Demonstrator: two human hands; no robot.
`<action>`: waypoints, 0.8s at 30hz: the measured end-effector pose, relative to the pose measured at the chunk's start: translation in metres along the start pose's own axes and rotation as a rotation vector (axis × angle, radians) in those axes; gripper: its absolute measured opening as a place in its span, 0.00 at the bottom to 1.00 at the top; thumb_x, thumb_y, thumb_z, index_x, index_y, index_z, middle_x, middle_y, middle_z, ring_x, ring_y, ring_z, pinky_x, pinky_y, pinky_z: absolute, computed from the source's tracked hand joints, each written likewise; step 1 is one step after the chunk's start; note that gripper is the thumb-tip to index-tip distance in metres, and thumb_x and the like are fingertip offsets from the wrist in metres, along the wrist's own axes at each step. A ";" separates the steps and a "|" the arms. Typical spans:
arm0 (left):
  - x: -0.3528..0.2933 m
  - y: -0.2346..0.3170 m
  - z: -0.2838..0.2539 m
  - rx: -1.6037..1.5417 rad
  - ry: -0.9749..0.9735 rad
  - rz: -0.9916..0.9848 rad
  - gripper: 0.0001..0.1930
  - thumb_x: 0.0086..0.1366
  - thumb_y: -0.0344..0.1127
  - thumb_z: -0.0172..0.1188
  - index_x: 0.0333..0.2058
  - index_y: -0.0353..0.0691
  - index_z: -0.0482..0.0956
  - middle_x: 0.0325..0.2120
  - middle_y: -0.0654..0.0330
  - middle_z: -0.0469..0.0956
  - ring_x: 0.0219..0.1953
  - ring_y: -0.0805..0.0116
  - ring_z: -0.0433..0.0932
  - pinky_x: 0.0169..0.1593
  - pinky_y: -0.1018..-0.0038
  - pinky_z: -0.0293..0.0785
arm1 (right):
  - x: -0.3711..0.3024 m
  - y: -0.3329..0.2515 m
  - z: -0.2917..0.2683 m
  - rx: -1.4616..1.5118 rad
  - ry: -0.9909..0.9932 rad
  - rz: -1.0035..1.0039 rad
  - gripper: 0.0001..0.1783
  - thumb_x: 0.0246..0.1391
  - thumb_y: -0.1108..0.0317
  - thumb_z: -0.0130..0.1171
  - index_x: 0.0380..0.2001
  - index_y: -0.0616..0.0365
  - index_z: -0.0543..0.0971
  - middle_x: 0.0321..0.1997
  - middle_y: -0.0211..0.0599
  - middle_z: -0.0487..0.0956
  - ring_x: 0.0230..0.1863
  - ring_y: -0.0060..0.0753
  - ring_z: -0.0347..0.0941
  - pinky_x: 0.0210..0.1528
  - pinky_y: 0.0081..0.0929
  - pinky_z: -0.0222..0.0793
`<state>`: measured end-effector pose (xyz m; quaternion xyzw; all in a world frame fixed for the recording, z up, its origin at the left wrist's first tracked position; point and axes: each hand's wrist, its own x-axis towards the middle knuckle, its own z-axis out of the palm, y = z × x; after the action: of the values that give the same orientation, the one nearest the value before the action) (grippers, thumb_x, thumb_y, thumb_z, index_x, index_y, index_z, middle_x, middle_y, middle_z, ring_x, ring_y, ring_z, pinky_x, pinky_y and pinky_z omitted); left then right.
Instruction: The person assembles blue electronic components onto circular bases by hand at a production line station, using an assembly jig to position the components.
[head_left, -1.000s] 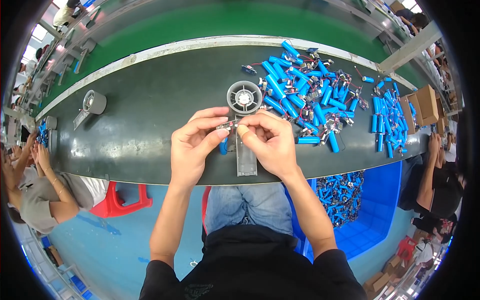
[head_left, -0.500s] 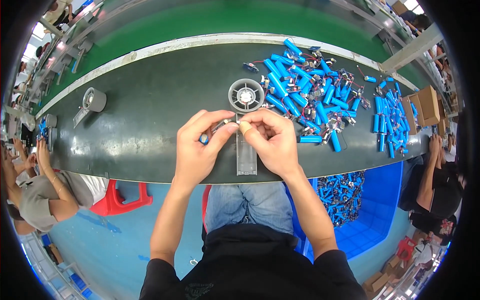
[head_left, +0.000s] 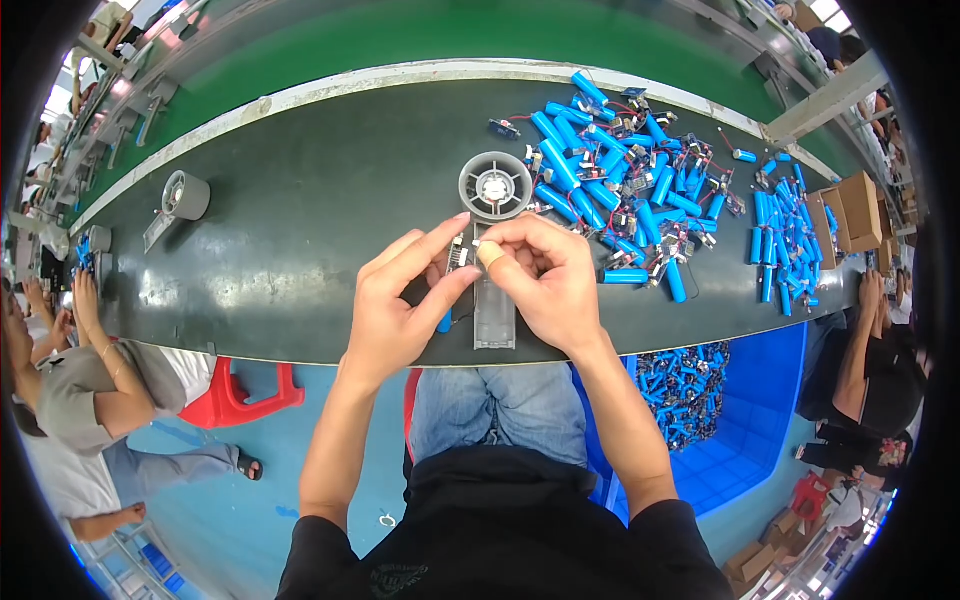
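In front of me lies a grey plastic fan housing (head_left: 467,190) with a round spoked head, its open handle tray (head_left: 494,325) pointing toward me. Between its thumb and fingers my left hand (head_left: 390,305) holds a small circuit board (head_left: 457,252), at the left of the handle. A blue battery cell (head_left: 444,323) shows below that hand, partly hidden by it. My right hand (head_left: 553,290) is closed in a pinch over the handle's upper part, a tan cover (head_left: 490,254) on its thumb. At its fingertips is a tiny white connector (head_left: 477,241), touching or close to the board.
A heap of blue battery cells with boards (head_left: 640,190) lies right of the housing, another group (head_left: 780,240) farther right by cardboard boxes (head_left: 857,212). A second grey fan housing (head_left: 186,196) stands at left. A blue bin (head_left: 755,400) holds more cells. Co-workers sit on both sides.
My left hand has turned the circuit board more upright, and its fingers have opened out a little. The blue cell has shifted from within that hand to below it. My right hand stays nearly still.
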<state>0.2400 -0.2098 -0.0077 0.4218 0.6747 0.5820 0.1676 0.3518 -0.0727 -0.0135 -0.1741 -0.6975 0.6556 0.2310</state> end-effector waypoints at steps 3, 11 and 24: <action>0.000 -0.003 -0.003 -0.040 -0.043 0.043 0.24 0.56 0.23 0.66 0.54 0.36 0.78 0.23 0.65 0.68 0.24 0.78 0.66 0.29 0.80 0.64 | 0.000 -0.005 -0.001 -0.061 -0.031 -0.016 0.05 0.55 0.78 0.60 0.36 0.65 0.80 0.31 0.24 0.77 0.29 0.07 0.70 0.27 0.08 0.60; 0.001 0.000 -0.022 -0.279 -0.280 -0.113 0.23 0.63 0.23 0.57 0.58 0.35 0.73 0.33 0.62 0.69 0.35 0.75 0.69 0.37 0.79 0.67 | -0.002 -0.001 -0.002 0.075 -0.059 0.096 0.06 0.56 0.78 0.59 0.38 0.65 0.80 0.34 0.27 0.80 0.32 0.09 0.73 0.32 0.10 0.66; -0.003 -0.006 -0.019 -0.410 -0.161 -0.089 0.23 0.61 0.17 0.58 0.56 0.31 0.74 0.51 0.50 0.77 0.49 0.67 0.77 0.53 0.72 0.73 | 0.000 -0.007 -0.002 0.191 -0.076 0.164 0.05 0.58 0.76 0.60 0.38 0.65 0.80 0.33 0.27 0.81 0.33 0.12 0.73 0.36 0.14 0.69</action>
<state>0.2255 -0.2241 -0.0089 0.3938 0.5449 0.6634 0.3286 0.3531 -0.0717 -0.0063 -0.1831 -0.6237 0.7417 0.1656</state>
